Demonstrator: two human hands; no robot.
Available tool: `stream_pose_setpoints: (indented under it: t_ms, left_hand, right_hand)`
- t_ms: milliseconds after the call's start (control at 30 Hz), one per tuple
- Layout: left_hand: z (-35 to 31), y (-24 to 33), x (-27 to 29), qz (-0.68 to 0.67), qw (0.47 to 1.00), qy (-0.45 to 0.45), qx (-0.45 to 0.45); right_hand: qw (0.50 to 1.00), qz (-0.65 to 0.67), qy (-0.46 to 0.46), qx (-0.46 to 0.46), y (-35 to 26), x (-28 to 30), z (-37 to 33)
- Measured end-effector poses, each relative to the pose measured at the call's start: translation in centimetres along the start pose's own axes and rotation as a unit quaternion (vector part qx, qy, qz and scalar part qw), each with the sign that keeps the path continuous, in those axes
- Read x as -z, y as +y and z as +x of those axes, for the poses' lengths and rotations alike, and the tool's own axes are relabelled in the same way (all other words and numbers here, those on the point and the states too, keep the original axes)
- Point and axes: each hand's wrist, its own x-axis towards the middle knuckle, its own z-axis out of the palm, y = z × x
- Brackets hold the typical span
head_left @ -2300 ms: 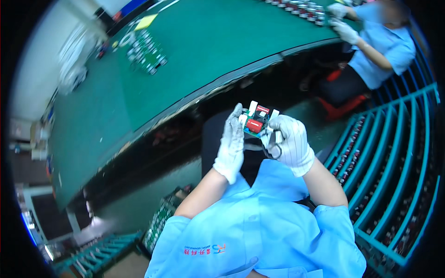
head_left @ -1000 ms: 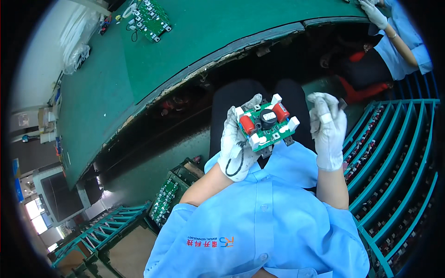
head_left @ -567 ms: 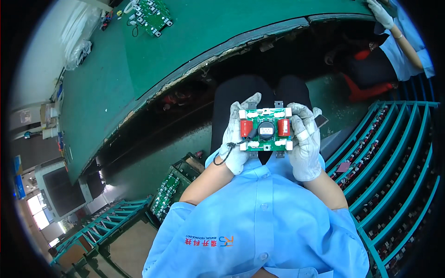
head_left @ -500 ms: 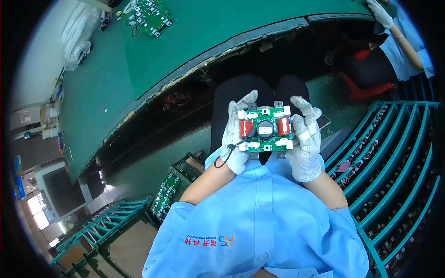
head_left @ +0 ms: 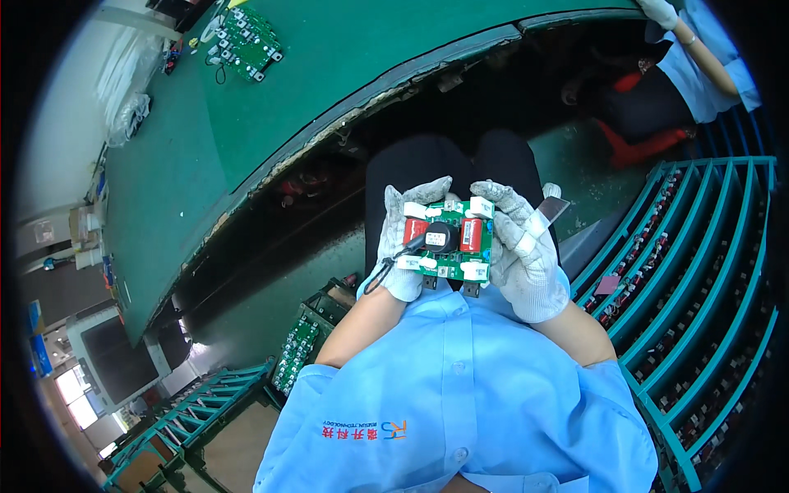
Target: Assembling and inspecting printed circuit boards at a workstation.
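Between my two gloved hands, above my lap, is a green circuit board (head_left: 450,261) with two red block components, a round black part in the middle, white corner pieces and metal tabs. My left hand (head_left: 398,238) grips its left edge, the thumb along the far side. A black looped cord (head_left: 383,271) hangs off the board over that wrist. My right hand (head_left: 526,255) holds the right edge with bent fingers. A flat greyish piece (head_left: 552,207) juts out past the right hand's fingers; its kind is unclear.
A green worktable (head_left: 329,49) curves ahead, with another group of circuit boards (head_left: 244,45) at its far left. Teal racks (head_left: 699,271) filled with parts stand at my right. More boards (head_left: 296,353) sit low at my left. A co-worker's sleeve (head_left: 699,62) shows at far right.
The board has moved slightly left and tilted, its near side dipping. My right fingers have closed in toward its far right corner. The whole view has shifted a little.
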Motion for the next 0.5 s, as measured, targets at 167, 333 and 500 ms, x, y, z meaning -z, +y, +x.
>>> stream_pose_setpoints:
  t_ms: [167,333,500]
  left_hand:
    - [0.6,-0.3,0.3,-0.114,0.991,-0.043,-0.056]
    - [1.2,-0.6,0.3,-0.132,0.986,0.028,-0.097]
    - [0.5,0.4,0.2,-0.003,0.995,-0.024,-0.102]
  right_hand:
    - [0.988,-0.130,-0.079,0.010,-0.5,0.8,0.2]
    - [0.997,-0.082,-0.007,-0.004,1.4,3.0,2.0]
    - [0.985,0.079,0.112,-0.107,1.9,3.6,2.6]
